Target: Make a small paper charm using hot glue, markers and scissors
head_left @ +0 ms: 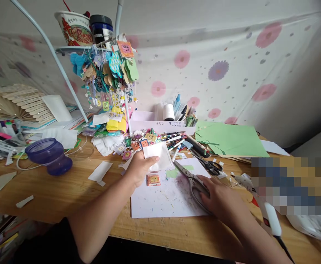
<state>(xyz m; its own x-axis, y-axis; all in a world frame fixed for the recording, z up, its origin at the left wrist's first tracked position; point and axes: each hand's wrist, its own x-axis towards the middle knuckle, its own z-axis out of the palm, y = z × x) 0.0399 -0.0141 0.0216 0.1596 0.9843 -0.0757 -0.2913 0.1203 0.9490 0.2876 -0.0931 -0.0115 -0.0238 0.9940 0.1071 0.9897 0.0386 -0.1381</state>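
Observation:
My left hand (138,165) pinches a small square of white paper (158,153) between thumb and fingers, above a white sheet (146,203) that lies on the table. My right hand (218,194) is around the handles of a pair of grey scissors (194,180). The scissors lie low over the right part of the sheet, blades pointing away and to the left. Just below my left hand, a small orange-red card with a yellow drawn face (153,180) rests on the sheet. A scrap of green paper (171,173) lies near the scissors' blades.
Behind the sheet is a heap of small coloured cards (141,141) and pencils. Black scissors (214,167) and green paper (232,137) lie at the back right. A purple jar (50,156) stands left. A white-handled corded tool (272,216) is right. Paper ornaments (105,69) hang from a stand.

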